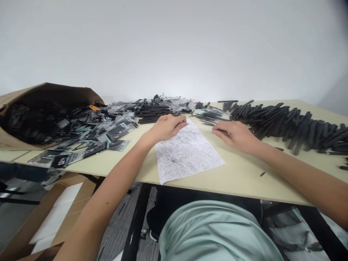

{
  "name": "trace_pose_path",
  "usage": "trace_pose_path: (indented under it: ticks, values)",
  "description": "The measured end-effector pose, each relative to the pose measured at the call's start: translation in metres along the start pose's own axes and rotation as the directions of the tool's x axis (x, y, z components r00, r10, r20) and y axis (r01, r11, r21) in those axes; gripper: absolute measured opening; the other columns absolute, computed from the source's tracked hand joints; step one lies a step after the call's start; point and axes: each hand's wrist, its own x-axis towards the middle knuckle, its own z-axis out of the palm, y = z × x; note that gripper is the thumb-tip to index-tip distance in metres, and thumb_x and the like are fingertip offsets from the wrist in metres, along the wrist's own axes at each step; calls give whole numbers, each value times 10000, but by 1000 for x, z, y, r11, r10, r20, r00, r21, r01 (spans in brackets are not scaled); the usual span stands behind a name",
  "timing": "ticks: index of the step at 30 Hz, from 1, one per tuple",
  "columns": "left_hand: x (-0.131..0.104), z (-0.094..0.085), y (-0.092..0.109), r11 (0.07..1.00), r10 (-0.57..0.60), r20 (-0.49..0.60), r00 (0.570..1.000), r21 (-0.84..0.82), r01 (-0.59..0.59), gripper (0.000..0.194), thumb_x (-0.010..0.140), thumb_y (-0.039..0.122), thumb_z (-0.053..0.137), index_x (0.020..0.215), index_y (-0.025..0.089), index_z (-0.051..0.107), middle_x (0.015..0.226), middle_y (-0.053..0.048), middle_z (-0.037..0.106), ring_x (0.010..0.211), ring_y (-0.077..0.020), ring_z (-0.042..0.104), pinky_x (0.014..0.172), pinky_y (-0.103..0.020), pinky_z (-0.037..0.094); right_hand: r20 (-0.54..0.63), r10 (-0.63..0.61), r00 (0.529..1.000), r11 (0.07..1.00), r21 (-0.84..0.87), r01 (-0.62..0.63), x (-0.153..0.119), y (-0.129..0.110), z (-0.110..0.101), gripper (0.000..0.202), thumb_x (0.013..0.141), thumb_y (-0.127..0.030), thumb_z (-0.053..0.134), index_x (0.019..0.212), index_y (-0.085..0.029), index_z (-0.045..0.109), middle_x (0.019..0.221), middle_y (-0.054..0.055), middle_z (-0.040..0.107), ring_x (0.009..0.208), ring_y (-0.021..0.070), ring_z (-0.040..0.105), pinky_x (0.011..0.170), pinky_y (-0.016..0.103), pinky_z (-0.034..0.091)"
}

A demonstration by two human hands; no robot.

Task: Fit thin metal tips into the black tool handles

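A white sheet of paper covered in dark scribbles lies on the table in front of me. My left hand is over the sheet's upper left part, with thumb and fingers pressed together; anything between them is too small to make out. To the right of the sheet, my right hand hovers low with curled fingers and thumb drawn together, and I cannot make out what they hold. Just beyond it is a loose pile of thin dark sticks resembling pen refills. A heap of black pen-like pieces stretches along the right.
At the left a cardboard box lies on its side, spilling printed plastic packets. More black sticks are stacked at the back. A small dark piece lies near the front edge. An open carton stands below left.
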Motion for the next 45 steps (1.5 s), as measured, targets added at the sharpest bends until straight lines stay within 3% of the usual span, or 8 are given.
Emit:
trace_pose_path:
  ticks: [6,11,17,22,28,39,45]
  values:
    - [-1,-7,2,997,-73,52,996,33,71,352,1045,434,378,1037,212,651,615,6,584,661,-177,580,735,-290,393,-7,46,999,998,-30,-46,1,4,-3,276,1008,-312,454,992,-183,697,952,68,748,782,201,656,713,314,445]
    - [-1,-10,1,971,-203,41,978,133,196,351,1031,426,386,1024,192,648,805,-61,674,838,-228,628,786,-318,421,-10,205,979,973,-105,-205,1,13,-7,286,992,-328,458,966,-192,708,929,66,755,802,225,678,707,324,450]
    - [-1,-5,-2,992,-79,122,989,106,66,367,1033,412,345,1040,204,648,782,-44,678,771,-213,620,786,-333,413,45,381,923,900,-249,-359,-1,31,-2,316,974,-355,456,952,-199,731,915,89,760,831,258,689,660,327,433]
    - [0,-2,2,997,-19,169,985,78,6,370,1029,402,344,1019,188,646,788,-47,691,741,-200,621,716,-316,387,87,386,918,879,-337,-338,-1,40,6,311,959,-361,469,965,-211,742,919,74,757,826,246,679,602,306,380]
    - [0,-2,4,998,-12,191,982,67,-1,361,1031,392,344,1028,190,643,768,-40,687,731,-199,618,711,-319,373,117,390,913,882,-331,-335,2,40,8,268,936,-375,524,960,-225,745,903,58,747,838,235,667,599,294,375]
    - [1,-2,6,998,-2,211,977,69,-13,358,1033,380,349,1029,182,648,743,-39,678,702,-190,613,688,-310,355,116,466,877,829,-403,-387,4,47,8,222,916,-265,537,980,-216,744,1066,84,713,921,249,657,620,303,393]
    - [1,-3,6,997,-9,223,975,73,-8,355,1033,387,346,1011,185,636,725,-35,663,691,-186,600,699,-312,357,167,462,871,803,-495,-331,7,47,8,280,981,-302,472,996,-180,724,1104,120,712,960,271,665,660,316,427]
